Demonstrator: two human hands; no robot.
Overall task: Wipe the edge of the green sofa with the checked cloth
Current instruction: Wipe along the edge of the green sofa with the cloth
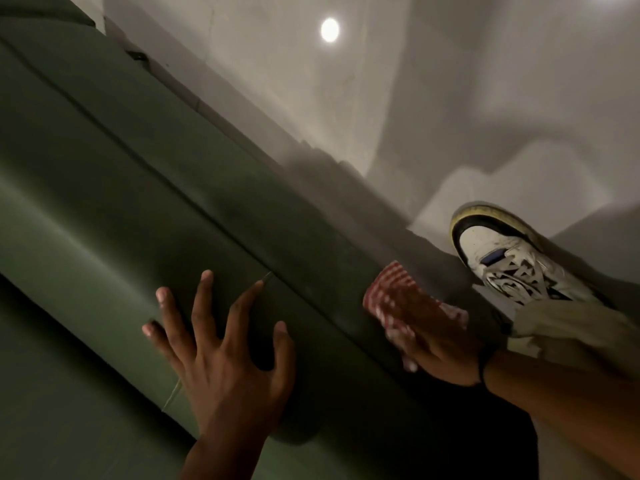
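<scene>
Our fingers (pixel 410 344) on the right hand (pixel 440 344) are pressing flat over the checked cloth (pixel 391 292), closed down on it rather than pinching it, so the cloth is being held between palm and upholstery. The red-and-white fabric is bunching out ahead of the fingertips and lying on the outer edge of the green sofa (pixel 104 202), on the side that is facing the pale floor (pixel 450 98). Our left hand (pixel 221 344) is spreading wide and empty on the rounded top of the sofa, well apart from the cloth, its fingertips just touching the seam (pixel 194 202) that is running along the cushion; we judge that it is bracing us.

We are reckoning the cloth to be light, thin and limp: it is folding over itself and will crumple or slip out if only a corner is being gripped. The better hold, in our judgement, is the one we are using, a broad flat palm over the bunched middle, with steady pressure into the padding. The sofa covering is looking smooth and slightly yielding, so the cloth should be gliding easily along it.

Just beyond the cloth our white sneaker (pixel 498 258) is standing on the floor beside the sofa edge, with a beige trouser cuff (pixel 568 323) above it.
</scene>
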